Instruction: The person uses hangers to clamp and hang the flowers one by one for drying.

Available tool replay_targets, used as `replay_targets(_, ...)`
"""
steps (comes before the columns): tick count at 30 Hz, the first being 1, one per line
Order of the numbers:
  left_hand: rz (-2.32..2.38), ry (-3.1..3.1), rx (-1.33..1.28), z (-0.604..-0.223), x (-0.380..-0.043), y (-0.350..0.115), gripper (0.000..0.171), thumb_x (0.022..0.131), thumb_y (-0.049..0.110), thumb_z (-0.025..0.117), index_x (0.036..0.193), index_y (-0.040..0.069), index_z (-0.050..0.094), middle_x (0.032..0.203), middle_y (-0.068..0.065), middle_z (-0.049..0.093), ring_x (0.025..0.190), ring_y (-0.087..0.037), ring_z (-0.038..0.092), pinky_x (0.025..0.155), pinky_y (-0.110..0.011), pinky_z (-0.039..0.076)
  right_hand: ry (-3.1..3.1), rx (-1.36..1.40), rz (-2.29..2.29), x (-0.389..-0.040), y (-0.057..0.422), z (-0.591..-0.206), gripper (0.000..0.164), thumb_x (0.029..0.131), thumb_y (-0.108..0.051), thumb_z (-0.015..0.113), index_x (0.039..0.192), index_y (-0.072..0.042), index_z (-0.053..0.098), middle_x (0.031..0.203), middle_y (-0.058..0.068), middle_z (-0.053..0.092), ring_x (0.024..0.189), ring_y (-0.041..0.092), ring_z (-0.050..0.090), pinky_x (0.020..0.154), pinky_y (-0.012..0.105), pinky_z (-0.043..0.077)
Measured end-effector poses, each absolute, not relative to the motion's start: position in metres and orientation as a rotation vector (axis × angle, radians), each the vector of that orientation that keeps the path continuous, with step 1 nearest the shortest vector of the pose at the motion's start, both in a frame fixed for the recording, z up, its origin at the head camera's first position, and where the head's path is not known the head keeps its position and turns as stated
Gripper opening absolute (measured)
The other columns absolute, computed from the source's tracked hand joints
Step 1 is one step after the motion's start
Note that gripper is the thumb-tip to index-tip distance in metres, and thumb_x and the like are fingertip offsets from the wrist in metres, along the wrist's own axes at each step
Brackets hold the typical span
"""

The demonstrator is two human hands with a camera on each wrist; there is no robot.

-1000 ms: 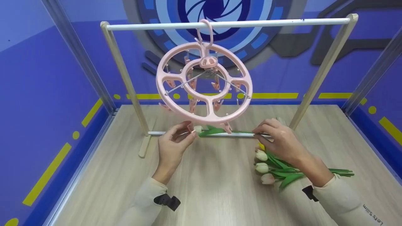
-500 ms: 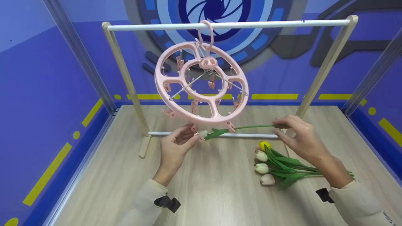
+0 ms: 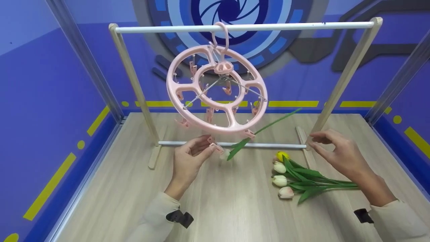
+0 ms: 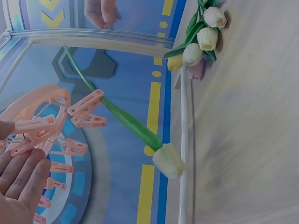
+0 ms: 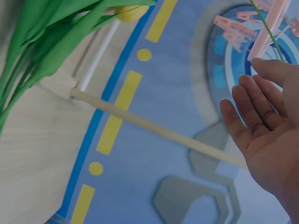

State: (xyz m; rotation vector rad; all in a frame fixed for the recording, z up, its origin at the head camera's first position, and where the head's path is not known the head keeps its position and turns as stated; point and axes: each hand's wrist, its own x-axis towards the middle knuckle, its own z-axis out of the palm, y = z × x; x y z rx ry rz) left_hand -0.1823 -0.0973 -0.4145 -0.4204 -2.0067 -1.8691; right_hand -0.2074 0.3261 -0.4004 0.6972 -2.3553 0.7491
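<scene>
My left hand [image 3: 189, 161] pinches a pink clothespin [image 4: 32, 133] hanging from the round pink clip hanger [image 3: 174, 92]. A white artificial tulip [image 4: 169, 161] slants just beyond it, blossom low and stem end high. Its stem crosses a neighbouring clothespin [image 4: 88, 105]; whether the jaws grip it I cannot tell. In the head view the blossom is blurred beside the left fingertips. My right hand [image 3: 346, 153], holding nothing, is by the rack's right foot, thumb and fingers apart. Several more tulips [image 3: 309, 183] lie below it, their blossoms white, yellow and pale pink.
A wooden rack with a white top rod [image 3: 285, 25] carries the hanger by its hook. Its white lower rod [image 3: 275, 145] runs low behind the hands. Blue printed walls [image 3: 43, 111] enclose the wooden tabletop [image 3: 235, 208] at the back and sides.
The right hand has let go of the tulip's stem and moved right and down. The tulip has tipped, stem end up and blossom down. The hanger has turned slightly; the left hand stays nearly in place.
</scene>
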Motion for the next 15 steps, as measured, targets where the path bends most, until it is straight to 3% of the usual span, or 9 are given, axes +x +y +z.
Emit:
replay_targets(7, -1.827, -1.980, -0.456, -0.415, -0.182, -0.095, 0.032, 0.093, 0.005, 0.082, 0.123, -0.005, 0.074, 0.113, -0.012, 0.078, 0.104, -0.024, 0.076, 0.093, -0.034, 0.062, -2.394, 0.700, 0.721, -0.209, 0.347, -0.419, 0.033, 0.079, 0.010, 0.088, 0.107, -0.004, 0.077, 0.097, 0.003, 0.072, 0.086, 0.022, 0.068, 0.084, 0.004, 0.046)
replay_targets(15, -1.753, -1.999, -0.450, -0.417, -0.182, -0.096, 0.030, 0.094, 0.009, 0.083, 0.122, 0.001, 0.077, 0.111, -0.004, 0.079, 0.101, -0.019, 0.076, 0.091, -0.034, 0.063, -2.427, 0.691, 0.677, -0.211, 0.368, -0.440, 0.031, 0.078, 0.010, 0.088, 0.102, -0.004, 0.076, 0.095, 0.005, 0.073, 0.082, 0.027, 0.069, 0.080, 0.005, 0.048)
